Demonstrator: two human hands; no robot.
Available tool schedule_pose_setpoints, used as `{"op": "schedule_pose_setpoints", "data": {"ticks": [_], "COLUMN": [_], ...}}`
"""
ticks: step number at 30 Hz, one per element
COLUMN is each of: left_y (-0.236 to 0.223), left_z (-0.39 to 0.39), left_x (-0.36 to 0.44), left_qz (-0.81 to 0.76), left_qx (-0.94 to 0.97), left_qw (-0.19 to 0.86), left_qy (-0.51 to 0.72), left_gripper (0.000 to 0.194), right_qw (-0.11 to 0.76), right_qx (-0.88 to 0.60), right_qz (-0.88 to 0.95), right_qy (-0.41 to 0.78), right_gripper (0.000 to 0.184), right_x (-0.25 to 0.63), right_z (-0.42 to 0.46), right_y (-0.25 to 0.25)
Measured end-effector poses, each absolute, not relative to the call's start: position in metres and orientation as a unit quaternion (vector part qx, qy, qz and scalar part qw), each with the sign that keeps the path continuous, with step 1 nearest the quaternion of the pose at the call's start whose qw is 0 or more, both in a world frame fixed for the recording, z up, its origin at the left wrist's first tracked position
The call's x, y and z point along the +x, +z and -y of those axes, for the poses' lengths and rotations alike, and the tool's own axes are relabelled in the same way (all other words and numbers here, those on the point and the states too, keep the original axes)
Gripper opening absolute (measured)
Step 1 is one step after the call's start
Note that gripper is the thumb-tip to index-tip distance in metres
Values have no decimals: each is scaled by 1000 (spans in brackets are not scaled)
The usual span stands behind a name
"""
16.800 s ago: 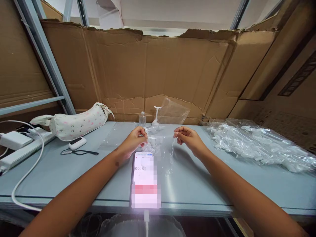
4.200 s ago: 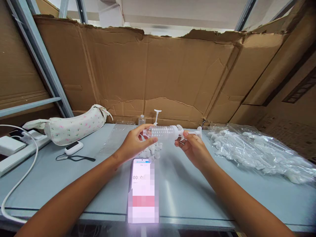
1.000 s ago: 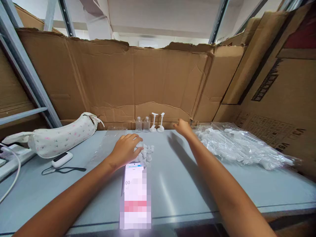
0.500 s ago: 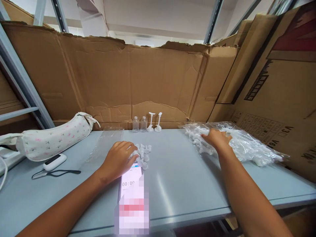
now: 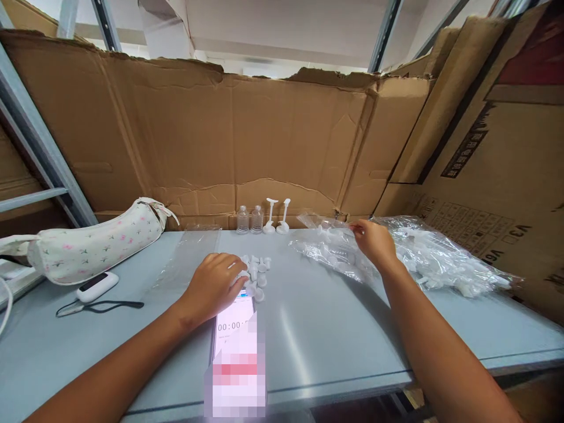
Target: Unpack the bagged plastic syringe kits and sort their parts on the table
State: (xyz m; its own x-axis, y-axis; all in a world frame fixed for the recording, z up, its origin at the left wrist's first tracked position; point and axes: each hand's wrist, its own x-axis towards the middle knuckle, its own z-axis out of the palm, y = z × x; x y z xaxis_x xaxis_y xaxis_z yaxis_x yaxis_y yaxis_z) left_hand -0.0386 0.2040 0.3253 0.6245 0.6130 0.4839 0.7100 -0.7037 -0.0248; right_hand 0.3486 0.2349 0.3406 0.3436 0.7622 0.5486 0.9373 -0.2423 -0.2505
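My left hand [image 5: 214,286] lies palm down at the top left corner of a phone [image 5: 235,343] showing a timer. Its fingers are loosely bent, thumb apart, and the fingertips reach a small heap of white plastic caps [image 5: 259,281]; the palm side is hidden. My right hand [image 5: 374,242] pinches the edge of a clear plastic bag [image 5: 328,252] holding whitish parts, its fingers closed. Just right of this hand lies a second clear bag [image 5: 445,258] full of white plastic parts.
Two small clear bottles [image 5: 249,220] and two white pump heads [image 5: 277,217] stand against the cardboard wall [image 5: 286,135]. A flat clear bag [image 5: 187,252], a flowered pouch [image 5: 101,244] and a white corded device [image 5: 97,287] lie left. A large carton [image 5: 506,176] borders the right.
My right hand has moved left a little, drawing a clear bag leftward off the bagged parts. My left hand stays in place.
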Motion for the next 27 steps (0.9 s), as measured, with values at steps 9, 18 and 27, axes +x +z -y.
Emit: {"op": "schedule_pose_setpoints", "data": {"ticks": [9, 18, 27], "left_y": [326, 338, 344], "left_z": [-203, -195, -208], "left_x": [-37, -40, -41], "left_qz": [284, 308, 368], "left_qx": [-858, -848, -729], "left_qw": [189, -72, -454], "left_qy": [-384, -426, -356], "left_gripper": [26, 31, 37], "right_qw": [416, 348, 360], "right_qx": [-555, -486, -413], "right_qz": [677, 793, 832], "right_qy": [-246, -119, -90], "right_gripper": [23, 19, 15], "right_x": [294, 244, 226], "right_z": [-220, -206, -196], "right_y": [353, 342, 339]}}
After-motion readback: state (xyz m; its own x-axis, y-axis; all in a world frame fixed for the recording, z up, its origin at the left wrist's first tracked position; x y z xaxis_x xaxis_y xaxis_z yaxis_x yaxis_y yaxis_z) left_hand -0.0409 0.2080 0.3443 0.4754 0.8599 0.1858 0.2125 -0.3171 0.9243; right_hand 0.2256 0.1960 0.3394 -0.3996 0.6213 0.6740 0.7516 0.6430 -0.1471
